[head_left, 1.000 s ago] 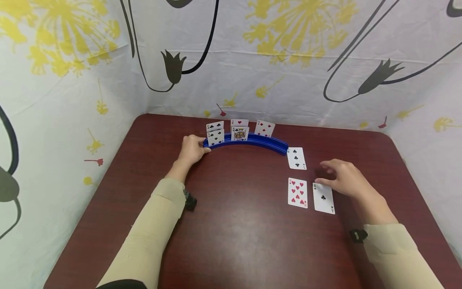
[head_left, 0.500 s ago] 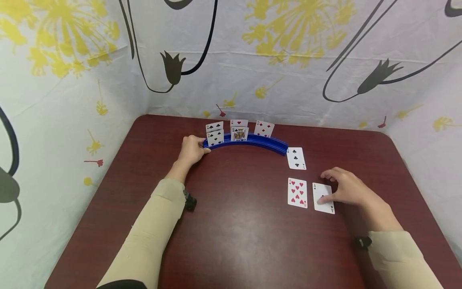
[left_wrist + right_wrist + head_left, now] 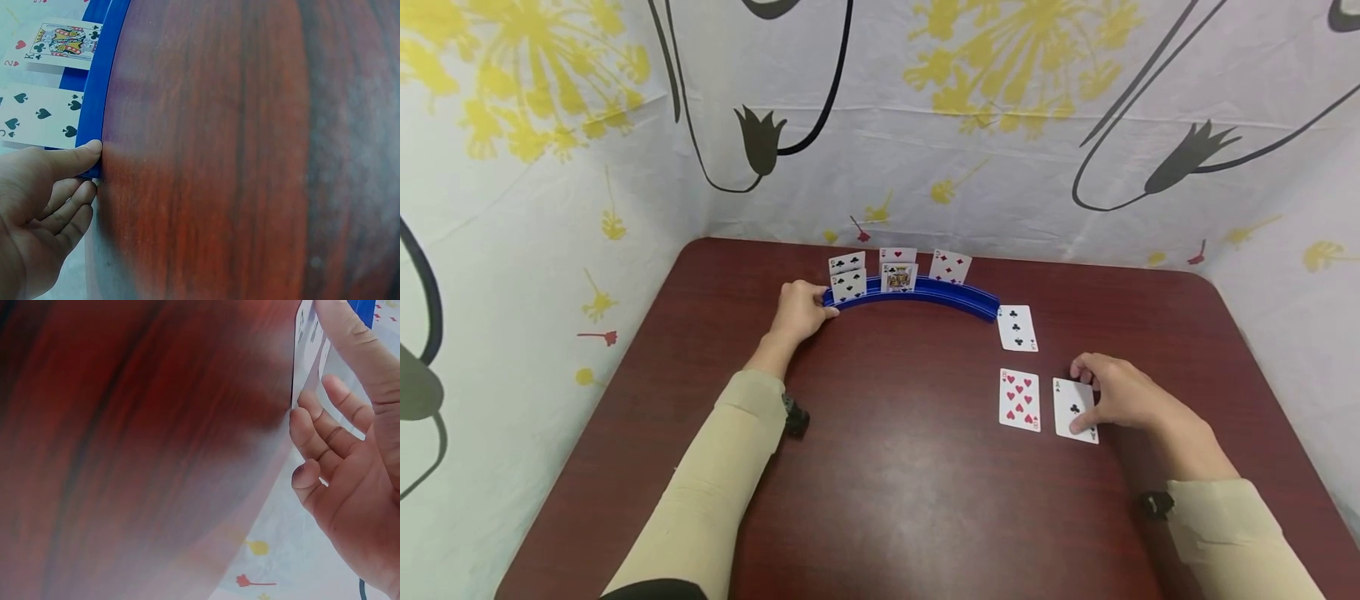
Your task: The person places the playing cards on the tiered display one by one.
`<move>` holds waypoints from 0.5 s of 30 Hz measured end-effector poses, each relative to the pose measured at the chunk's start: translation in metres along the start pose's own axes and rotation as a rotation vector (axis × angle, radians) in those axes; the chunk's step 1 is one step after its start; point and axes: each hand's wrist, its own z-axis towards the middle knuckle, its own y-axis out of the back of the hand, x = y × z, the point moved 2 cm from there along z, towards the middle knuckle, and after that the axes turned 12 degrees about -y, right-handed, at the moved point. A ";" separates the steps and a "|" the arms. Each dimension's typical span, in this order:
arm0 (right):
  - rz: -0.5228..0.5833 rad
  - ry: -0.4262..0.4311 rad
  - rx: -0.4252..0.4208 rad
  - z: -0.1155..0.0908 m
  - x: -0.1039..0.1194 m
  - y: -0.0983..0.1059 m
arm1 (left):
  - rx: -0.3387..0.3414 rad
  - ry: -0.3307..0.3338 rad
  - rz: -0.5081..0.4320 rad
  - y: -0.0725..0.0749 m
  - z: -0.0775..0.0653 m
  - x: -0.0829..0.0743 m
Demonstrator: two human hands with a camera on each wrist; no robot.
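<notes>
My left hand [image 3: 799,311] pinches the left end of a curved blue playing card holder [image 3: 955,297], thumb on its near side in the left wrist view. Upright in the holder stand a spades card [image 3: 42,114], a king of clubs [image 3: 62,45] and, at its right, a diamonds card [image 3: 950,267]; more cards show behind the first two. On the table lies an ace of clubs [image 3: 1067,398]. My right hand [image 3: 1123,392] has its thumb on the ace's face and its curled fingers at the card's edge, as the right wrist view also shows.
Left of the ace, a hearts card [image 3: 1019,400] lies face up. A three of clubs [image 3: 1017,328] lies by the holder's right end. The dark red wooden table [image 3: 910,483] meets patterned white cloth [image 3: 865,167] at the back and sides.
My right hand has come down and toward me, its thumb passing from the ace's far edge onto its face, its fingers closing in at the edge. The left hand and holder stay put.
</notes>
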 end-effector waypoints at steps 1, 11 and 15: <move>0.002 -0.006 0.004 0.000 0.000 0.000 | 0.000 -0.001 0.001 0.000 0.000 0.000; -0.015 -0.007 -0.034 0.002 -0.001 0.002 | -0.010 -0.002 -0.005 0.001 -0.001 -0.001; -0.038 0.006 -0.108 0.002 -0.002 0.004 | -0.004 0.003 -0.009 0.001 -0.001 -0.001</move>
